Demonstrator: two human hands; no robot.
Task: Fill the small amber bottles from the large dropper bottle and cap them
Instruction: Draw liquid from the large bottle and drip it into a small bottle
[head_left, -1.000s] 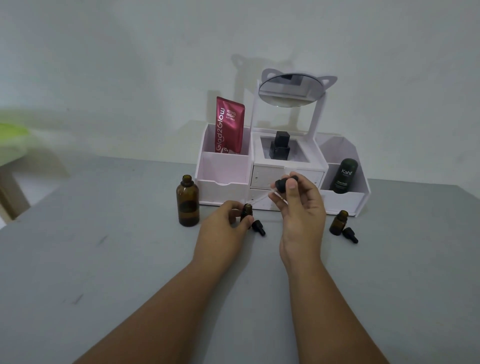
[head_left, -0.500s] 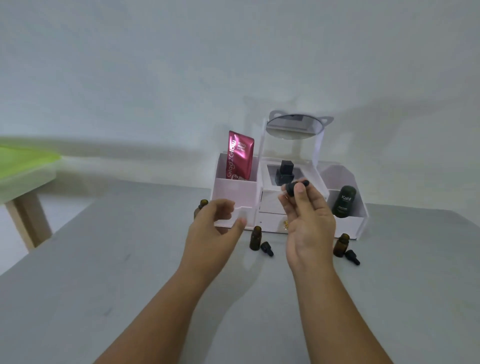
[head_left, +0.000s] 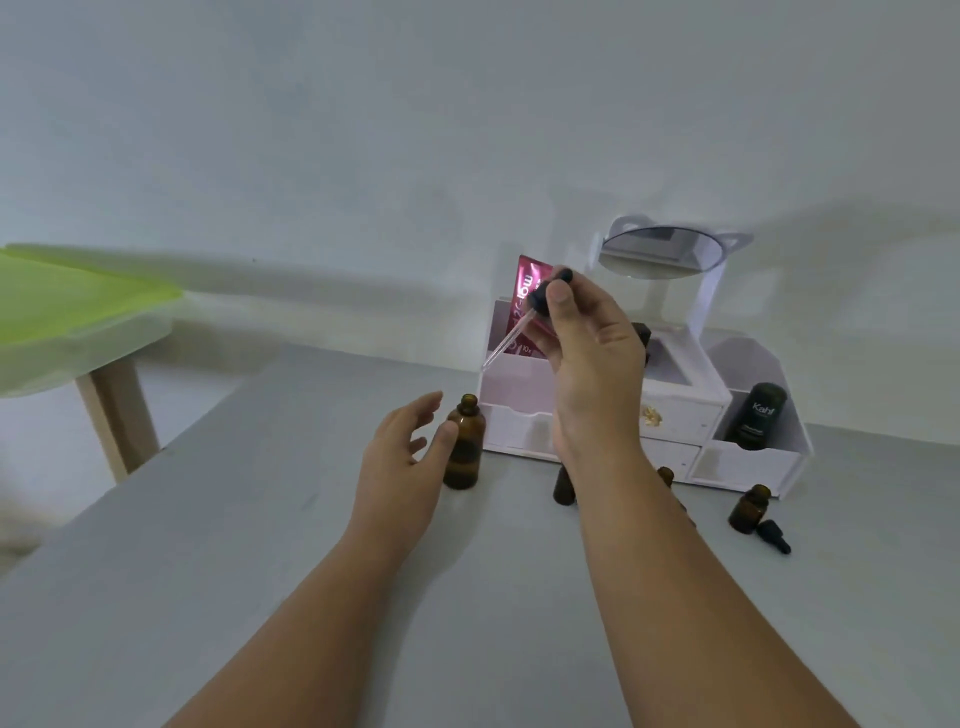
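Observation:
The large amber bottle (head_left: 464, 446) stands uncapped on the grey table (head_left: 218, 519). My left hand (head_left: 402, 457) is open right beside it, thumb against its side, fingers spread. My right hand (head_left: 587, 358) is raised and pinches the black bulb of the glass dropper (head_left: 524, 319), whose pipette slants down-left, above and right of the large bottle's mouth. A small amber bottle (head_left: 563, 486) stands partly behind my right forearm. Another small bottle (head_left: 748, 508) stands uncapped at right with its black dropper cap (head_left: 774, 537) lying beside it.
A white cosmetic organiser (head_left: 748, 462) with a round mirror (head_left: 660, 253) stands at the back of the table; it holds a red sachet (head_left: 530, 280) and a dark Kahf container (head_left: 758, 415). A green-topped table (head_left: 62, 306) stands at far left.
The view swung left and up. My left hand let go of the small bottle and moved left to the large bottle. My right hand lifted the dropper higher and leftward.

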